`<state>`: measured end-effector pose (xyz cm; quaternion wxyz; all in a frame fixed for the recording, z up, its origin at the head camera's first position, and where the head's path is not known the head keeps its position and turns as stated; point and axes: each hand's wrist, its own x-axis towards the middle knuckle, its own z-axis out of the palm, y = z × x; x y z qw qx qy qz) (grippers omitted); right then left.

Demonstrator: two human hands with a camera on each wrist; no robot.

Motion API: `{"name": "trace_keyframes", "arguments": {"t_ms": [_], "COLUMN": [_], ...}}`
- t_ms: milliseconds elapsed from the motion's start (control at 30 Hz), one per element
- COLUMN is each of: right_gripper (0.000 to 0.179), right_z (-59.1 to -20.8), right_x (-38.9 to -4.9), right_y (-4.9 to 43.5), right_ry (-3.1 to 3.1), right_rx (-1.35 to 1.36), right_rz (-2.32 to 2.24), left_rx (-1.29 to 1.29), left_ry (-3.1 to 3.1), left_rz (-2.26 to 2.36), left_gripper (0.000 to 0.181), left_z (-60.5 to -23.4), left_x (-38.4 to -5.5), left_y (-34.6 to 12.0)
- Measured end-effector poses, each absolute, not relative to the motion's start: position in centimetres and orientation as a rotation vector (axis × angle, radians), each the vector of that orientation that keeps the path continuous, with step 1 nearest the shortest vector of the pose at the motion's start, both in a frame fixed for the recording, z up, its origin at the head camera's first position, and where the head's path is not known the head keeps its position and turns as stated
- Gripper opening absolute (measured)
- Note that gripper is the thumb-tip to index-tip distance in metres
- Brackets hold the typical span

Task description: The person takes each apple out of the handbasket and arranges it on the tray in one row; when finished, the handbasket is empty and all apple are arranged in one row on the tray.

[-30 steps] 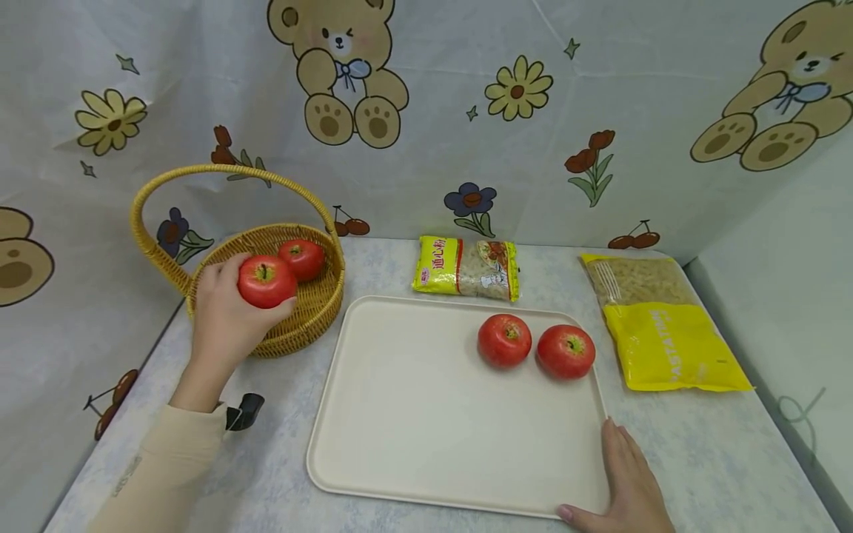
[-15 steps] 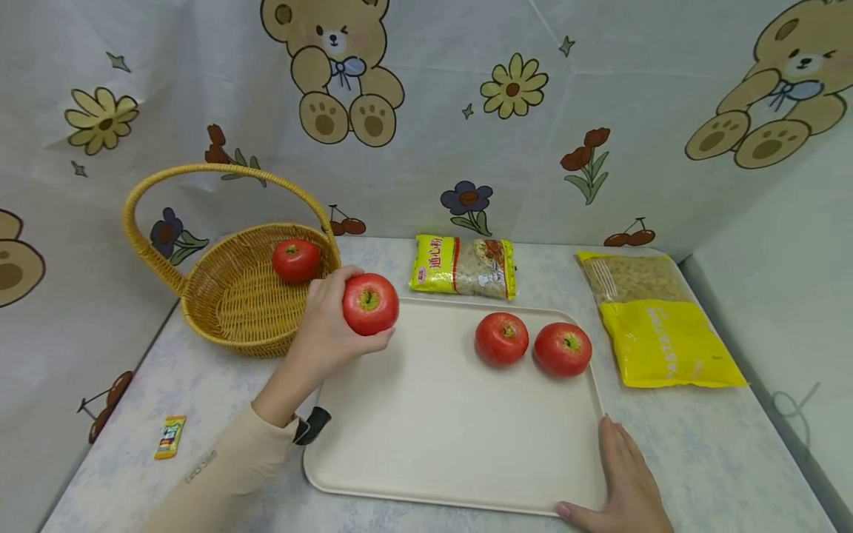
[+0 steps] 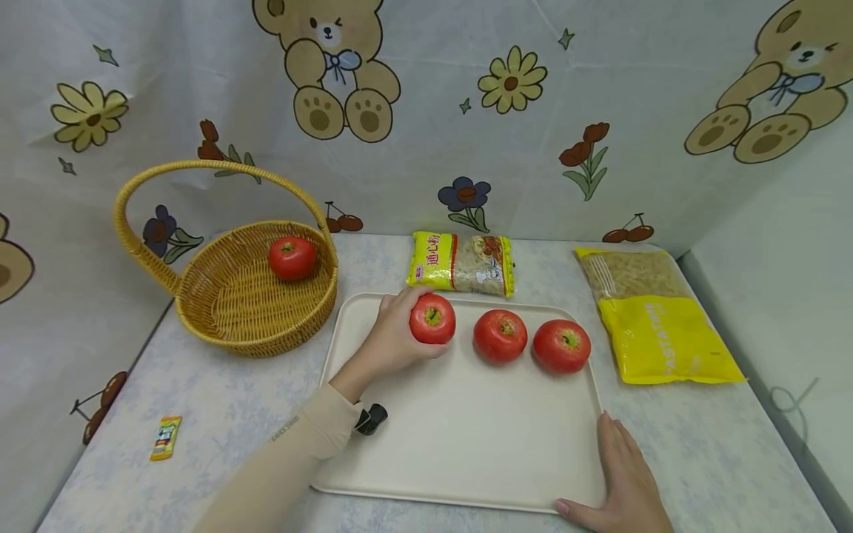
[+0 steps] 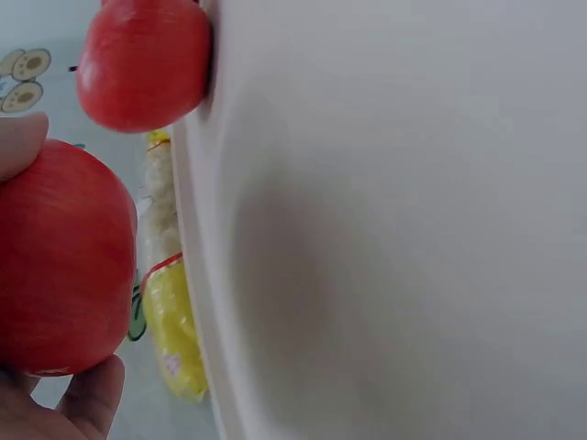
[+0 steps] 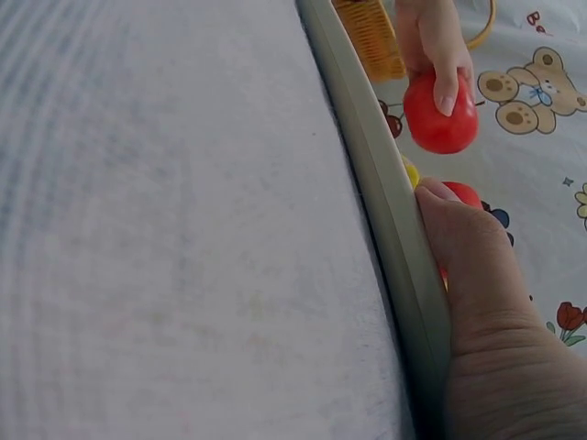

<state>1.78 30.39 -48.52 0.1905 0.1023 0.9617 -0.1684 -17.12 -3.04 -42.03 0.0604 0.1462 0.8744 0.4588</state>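
Head view: left hand [image 3: 392,334] around one of four apples [image 3: 433,320], right hand [image 3: 625,474] straight-fingered against one tray [image 3: 480,429]

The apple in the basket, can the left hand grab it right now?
Probably not right now: the left hand is full, holding another apple over the tray. Nothing seems to cover the basket apple, though, so with nothing in it, that hand likely could.
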Motion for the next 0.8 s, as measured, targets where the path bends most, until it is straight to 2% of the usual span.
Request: {"name": "trace_keyframes", "arguments": {"t_ms": [800], "right_gripper": [0.158], "right_z": [-48.7], "right_x": [1.7], "right_y": [30.5], "right_ry": [2.693], "right_rx": [0.306], "right_rz": [-0.472], "left_rx": [0.334], "left_ry": [2.474], "left_rz": [1.414], "left_gripper": [0.093], "left_z": [-44.8], "left_x": [-18.5], "left_y": [-1.2]}}
